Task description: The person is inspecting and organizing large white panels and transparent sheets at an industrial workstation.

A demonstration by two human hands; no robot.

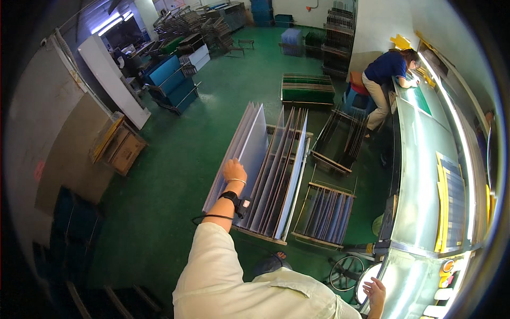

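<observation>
My left hand point(234, 171) is stretched out over a metal rack, its fingers curled at the upper edge of a thin pale grey panel point(251, 139). Fingertips are partly hidden behind the hand itself. Several similar upright panels stand in the rack point(260, 235), leaning in rows with gaps between them. A black band with a small device and cable circles my left wrist. At the lower right, my right hand point(375, 291) hangs beside the long lit worktable point(406, 279), fingers apart and nothing visible in them.
A smaller rack of panels point(325, 215) and a darker rack point(340, 139) stand to the right. A stool with a round white seat point(367, 282) is beside the worktable. Farther along, a seated person point(387, 69) leans over a green sheet point(416, 100). Blue bins point(169, 80) stand at far left.
</observation>
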